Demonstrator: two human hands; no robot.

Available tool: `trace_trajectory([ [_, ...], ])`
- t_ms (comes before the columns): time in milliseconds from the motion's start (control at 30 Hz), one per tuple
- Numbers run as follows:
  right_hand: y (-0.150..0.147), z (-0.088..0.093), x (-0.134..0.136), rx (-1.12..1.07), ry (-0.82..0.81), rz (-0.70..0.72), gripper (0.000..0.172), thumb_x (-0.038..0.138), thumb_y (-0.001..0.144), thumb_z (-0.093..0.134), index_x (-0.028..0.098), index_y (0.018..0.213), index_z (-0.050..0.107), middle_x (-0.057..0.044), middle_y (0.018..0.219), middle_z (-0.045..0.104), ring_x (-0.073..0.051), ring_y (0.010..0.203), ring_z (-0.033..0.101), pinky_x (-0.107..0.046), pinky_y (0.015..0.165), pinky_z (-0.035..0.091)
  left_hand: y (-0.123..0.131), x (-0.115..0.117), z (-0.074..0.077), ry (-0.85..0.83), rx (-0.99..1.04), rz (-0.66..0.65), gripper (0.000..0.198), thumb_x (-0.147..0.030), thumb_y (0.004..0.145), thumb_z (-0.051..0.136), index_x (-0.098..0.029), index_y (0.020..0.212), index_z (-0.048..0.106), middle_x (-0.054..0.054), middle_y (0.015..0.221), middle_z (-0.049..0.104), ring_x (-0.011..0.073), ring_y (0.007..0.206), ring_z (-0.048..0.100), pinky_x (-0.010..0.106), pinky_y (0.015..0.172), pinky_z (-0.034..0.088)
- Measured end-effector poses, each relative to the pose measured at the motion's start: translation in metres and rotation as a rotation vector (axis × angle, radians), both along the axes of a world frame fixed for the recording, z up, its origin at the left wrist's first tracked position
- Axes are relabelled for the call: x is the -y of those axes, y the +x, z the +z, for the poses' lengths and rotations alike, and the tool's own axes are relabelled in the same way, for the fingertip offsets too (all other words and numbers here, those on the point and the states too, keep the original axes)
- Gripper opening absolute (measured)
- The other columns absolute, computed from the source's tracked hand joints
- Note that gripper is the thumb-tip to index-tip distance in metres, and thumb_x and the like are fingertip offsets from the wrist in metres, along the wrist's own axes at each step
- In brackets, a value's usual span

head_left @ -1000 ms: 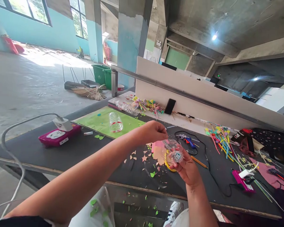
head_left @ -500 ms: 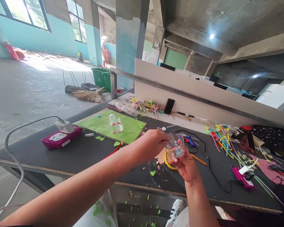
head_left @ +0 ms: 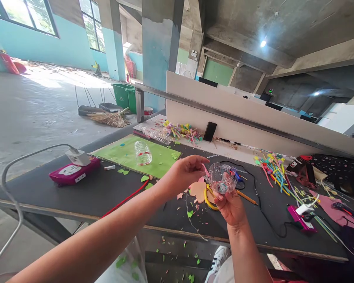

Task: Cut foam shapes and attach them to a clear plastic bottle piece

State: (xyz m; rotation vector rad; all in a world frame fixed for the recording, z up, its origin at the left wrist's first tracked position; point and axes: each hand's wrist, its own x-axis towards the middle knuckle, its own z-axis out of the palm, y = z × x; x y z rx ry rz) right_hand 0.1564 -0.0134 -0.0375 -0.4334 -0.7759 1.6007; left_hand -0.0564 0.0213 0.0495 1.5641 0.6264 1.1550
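My right hand holds up a cut-off clear plastic bottle piece, its open side upward and its rim uneven. My left hand is at the left of that rim, fingers bent and closed together at the tips. A small pink sliver shows at those fingertips; whether it is gripped is hard to see. Below the hands lie yellow-handled scissors, partly covered, and a piece of peach paper. A blue glue gun lies behind the bottle piece, and an orange stick-like tool to its right.
Another clear bottle section lies on a green sheet. A magenta power strip sits at left, another at right. Pipe-cleaner flowers, a black cable, a phone and paper scraps are spread about.
My left hand has drawn back left from over the bottle piece to its rim, with fingers less curled. The bottle piece now shows more plainly, held a little higher in my right hand.
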Motion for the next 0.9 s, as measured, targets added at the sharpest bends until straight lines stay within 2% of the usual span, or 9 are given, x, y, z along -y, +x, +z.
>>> trace_trajectory([
  [133, -0.004, 0.003, -0.001, -0.091, -0.023, -0.004, 0.055, 0.02, 0.073, 0.08, 0.037, 0.122, 0.061, -0.001, 0.1, 0.071, -0.005, 0.066, 0.055, -0.019, 0.069, 0.059, 0.013, -0.003, -0.016, -0.044, 0.073, -0.001, 0.032, -0.023, 0.072, 0.069, -0.019, 0.102, 0.058, -0.001, 0.076, 0.063, 0.0107, 0.067, 0.056, 0.023, 0.062, 0.043],
  [300, -0.004, 0.002, -0.007, -0.176, -0.046, -0.138, 0.044, 0.021, 0.074, 0.08, 0.035, 0.113, 0.065, 0.001, 0.099, 0.071, -0.007, 0.069, 0.057, -0.022, 0.074, 0.06, 0.035, -0.01, -0.031, -0.046, 0.037, 0.019, 0.036, -0.022, 0.07, 0.07, -0.019, 0.101, 0.053, -0.002, 0.072, 0.063, 0.0126, 0.069, 0.059, 0.025, 0.066, 0.043],
  [467, -0.003, 0.001, -0.011, -0.193, -0.026, -0.212, 0.031, 0.023, 0.072, 0.082, 0.032, 0.099, 0.07, 0.003, 0.099, 0.072, -0.008, 0.072, 0.061, -0.024, 0.076, 0.059, 0.054, -0.015, -0.039, -0.026, 0.052, -0.023, 0.036, -0.018, 0.07, 0.067, -0.019, 0.102, 0.053, -0.004, 0.07, 0.061, 0.0118, 0.067, 0.058, 0.025, 0.066, 0.044],
  [600, -0.003, 0.003, -0.013, -0.239, -0.023, -0.218, 0.028, 0.023, 0.073, 0.081, 0.033, 0.096, 0.07, 0.004, 0.098, 0.073, -0.008, 0.073, 0.063, -0.028, 0.08, 0.057, 0.061, -0.018, -0.038, -0.004, 0.047, -0.057, 0.034, -0.015, 0.069, 0.067, -0.018, 0.101, 0.056, -0.004, 0.07, 0.06, 0.0112, 0.067, 0.058, 0.024, 0.066, 0.044],
  [667, -0.002, 0.003, -0.013, -0.244, -0.025, -0.213, 0.032, 0.025, 0.075, 0.08, 0.034, 0.103, 0.069, 0.003, 0.099, 0.073, -0.009, 0.076, 0.065, -0.032, 0.085, 0.055, 0.064, -0.02, -0.035, -0.028, 0.049, -0.139, 0.031, -0.015, 0.07, 0.067, -0.018, 0.099, 0.055, -0.004, 0.07, 0.06, 0.0112, 0.067, 0.059, 0.024, 0.065, 0.045],
  [767, 0.004, 0.004, -0.014, -0.204, -0.014, -0.205, 0.04, 0.033, 0.078, 0.076, 0.039, 0.116, 0.063, 0.003, 0.104, 0.073, -0.014, 0.092, 0.066, -0.041, 0.094, 0.051, 0.069, -0.028, -0.03, -0.074, 0.018, -0.35, 0.028, -0.017, 0.071, 0.068, -0.017, 0.095, 0.056, -0.002, 0.073, 0.062, 0.0116, 0.066, 0.06, 0.025, 0.063, 0.046],
  [833, 0.009, 0.006, -0.014, -0.167, 0.004, -0.225, 0.044, 0.037, 0.079, 0.074, 0.041, 0.12, 0.06, 0.003, 0.108, 0.072, -0.018, 0.102, 0.065, -0.045, 0.094, 0.05, 0.074, -0.036, -0.027, -0.084, -0.047, -0.483, 0.027, -0.017, 0.068, 0.071, -0.016, 0.092, 0.058, -0.001, 0.075, 0.063, 0.0114, 0.066, 0.06, 0.024, 0.06, 0.046],
  [900, 0.015, 0.008, -0.015, -0.16, 0.037, -0.271, 0.045, 0.036, 0.082, 0.072, 0.043, 0.124, 0.058, 0.003, 0.108, 0.073, -0.019, 0.104, 0.065, -0.043, 0.091, 0.051, 0.079, -0.042, -0.026, -0.099, -0.074, -0.561, 0.028, -0.018, 0.067, 0.074, -0.015, 0.089, 0.059, 0.001, 0.078, 0.065, 0.0116, 0.067, 0.06, 0.024, 0.061, 0.047],
])
